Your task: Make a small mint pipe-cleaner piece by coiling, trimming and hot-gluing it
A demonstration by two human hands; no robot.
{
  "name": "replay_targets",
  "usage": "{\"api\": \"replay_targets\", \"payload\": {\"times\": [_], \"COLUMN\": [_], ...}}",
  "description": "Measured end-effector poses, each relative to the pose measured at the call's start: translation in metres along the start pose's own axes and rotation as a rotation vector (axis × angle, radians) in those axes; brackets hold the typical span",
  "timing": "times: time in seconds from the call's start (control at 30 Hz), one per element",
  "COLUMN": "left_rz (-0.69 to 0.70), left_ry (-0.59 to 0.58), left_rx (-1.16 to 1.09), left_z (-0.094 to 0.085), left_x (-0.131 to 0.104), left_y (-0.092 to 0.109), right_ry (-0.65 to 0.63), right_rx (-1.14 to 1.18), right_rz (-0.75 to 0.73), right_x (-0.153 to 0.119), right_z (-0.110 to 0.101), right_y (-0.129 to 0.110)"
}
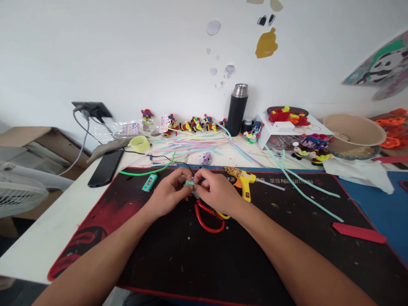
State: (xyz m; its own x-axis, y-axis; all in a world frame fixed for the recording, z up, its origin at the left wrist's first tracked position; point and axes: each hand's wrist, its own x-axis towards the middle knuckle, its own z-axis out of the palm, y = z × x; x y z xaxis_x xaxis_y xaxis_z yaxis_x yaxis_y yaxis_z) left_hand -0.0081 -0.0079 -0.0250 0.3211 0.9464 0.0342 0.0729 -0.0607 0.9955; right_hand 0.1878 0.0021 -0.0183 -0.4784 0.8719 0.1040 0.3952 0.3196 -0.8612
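Observation:
My left hand and my right hand meet over the black mat, fingertips pinched together. Between them is a small mint-green piece that looks like coiled or bent pipe cleaner; the fingers cover most of it. A greyish bit shows just under the fingertips, too small to make out. Red-handled scissors lie partly beneath my right hand, blades hidden. To the right of that hand rests a yellow glue gun with a clear glue stick in its back.
Loose pastel pipe cleaners spread along the back, near a black thermos and several small figures. A phone and a teal lighter-like item lie left. A red strip lies right. A fan stands far left.

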Motion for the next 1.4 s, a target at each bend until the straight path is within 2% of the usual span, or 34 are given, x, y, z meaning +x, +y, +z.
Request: {"api": "replay_targets", "payload": {"times": [0.2,0.63,0.9,1.03,1.4], "left_rz": [0.003,0.012,0.025,-0.016,-0.154], "left_ry": [-0.003,-0.026,-0.024,-0.046,-0.164], "left_rx": [-0.156,-0.205,-0.341,-0.4,-0.552], "left_z": [-0.002,-0.007,-0.011,-0.011,-0.014], "left_x": [0.001,0.0,0.0,0.0,0.0], "left_y": [0.008,0.007,0.01,0.01,0.008], "right_ry": [-0.001,0.013,0.11,0.133,0.081], "right_rx": [0.105,0.083,0.154,0.178,0.131], "right_rz": [-0.013,-0.006,-0.002,-0.033,-0.062], "right_x": [-0.001,-0.002,0.003,0.001,0.0], "right_z": [-0.001,-0.007,-0.005,-0.004,-0.002], "right_y": [-0.003,-0.005,0.004,0.003,0.001]}}
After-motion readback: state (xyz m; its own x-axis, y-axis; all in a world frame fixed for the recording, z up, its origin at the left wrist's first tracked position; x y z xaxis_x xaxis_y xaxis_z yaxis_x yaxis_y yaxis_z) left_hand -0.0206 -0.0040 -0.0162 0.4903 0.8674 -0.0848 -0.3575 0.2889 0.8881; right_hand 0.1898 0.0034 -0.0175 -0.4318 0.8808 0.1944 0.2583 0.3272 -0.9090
